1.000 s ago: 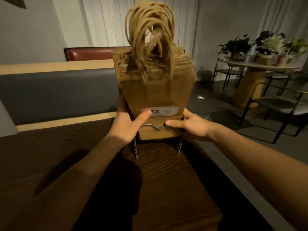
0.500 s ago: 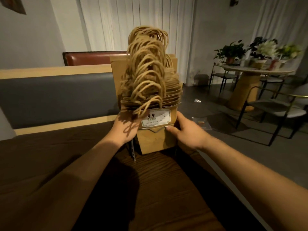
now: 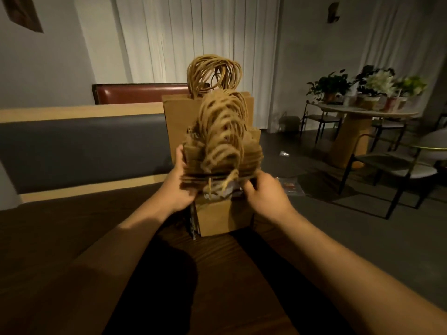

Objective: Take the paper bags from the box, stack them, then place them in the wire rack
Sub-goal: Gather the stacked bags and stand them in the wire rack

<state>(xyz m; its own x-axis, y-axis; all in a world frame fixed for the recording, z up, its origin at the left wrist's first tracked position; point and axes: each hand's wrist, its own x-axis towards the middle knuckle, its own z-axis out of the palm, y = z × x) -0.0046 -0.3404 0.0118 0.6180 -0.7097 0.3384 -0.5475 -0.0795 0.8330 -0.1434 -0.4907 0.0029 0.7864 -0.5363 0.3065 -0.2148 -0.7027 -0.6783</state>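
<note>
Kraft paper bags (image 3: pixel 221 163) in wire rack (image 3: pixel 192 220), white label (image 3: pixel 227 192) unreadable, both hands gripping

one head-worn wide-angle view looked forward and down along both forearms, close above the left hand (image 3: pixel 180 192) and right hand (image 3: pixel 264 193). it faced the paper bags (image 3: pixel 221 151) between them at near range, with a round table (image 3: pixel 362 114) well beyond the right hand.

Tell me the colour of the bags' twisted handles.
Tan brown, matching the kraft paper; the handles show best in the head view.
</note>
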